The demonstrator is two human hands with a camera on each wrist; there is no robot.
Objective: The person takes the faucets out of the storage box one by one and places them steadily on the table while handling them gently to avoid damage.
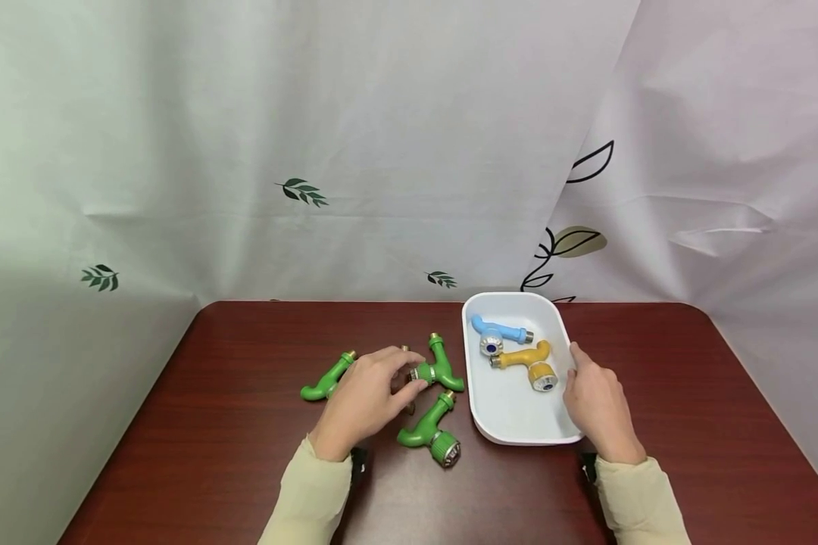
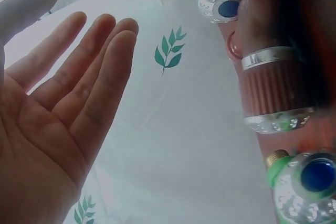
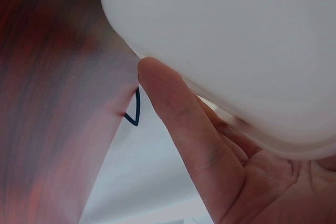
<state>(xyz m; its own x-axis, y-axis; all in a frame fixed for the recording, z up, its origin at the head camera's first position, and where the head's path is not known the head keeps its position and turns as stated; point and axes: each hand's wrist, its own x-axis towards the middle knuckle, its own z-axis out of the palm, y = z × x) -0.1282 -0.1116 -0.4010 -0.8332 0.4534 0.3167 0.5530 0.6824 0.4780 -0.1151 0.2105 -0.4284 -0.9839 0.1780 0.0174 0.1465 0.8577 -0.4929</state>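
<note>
My left hand [image 1: 375,386] is over a group of taps, its fingers straight or loosely bent in the left wrist view. Beneath it lies a brown tap with a ribbed knob [image 2: 275,90], mostly hidden in the head view. Green taps lie around that hand: one on its left [image 1: 330,378], one by its fingertips [image 1: 439,367], and one nearer me [image 1: 431,431]. My right hand [image 1: 600,401] holds the right rim of a white tray [image 1: 525,420], its index finger along the outer side. Inside the tray are a light blue tap [image 1: 504,331] and a yellow tap [image 1: 528,359].
All of this stands on a dark red-brown wooden table [image 1: 198,446]. A pale cloth [image 1: 382,136] with printed leaves hangs behind the table's far edge. The tray sits right of the green taps, close to that edge.
</note>
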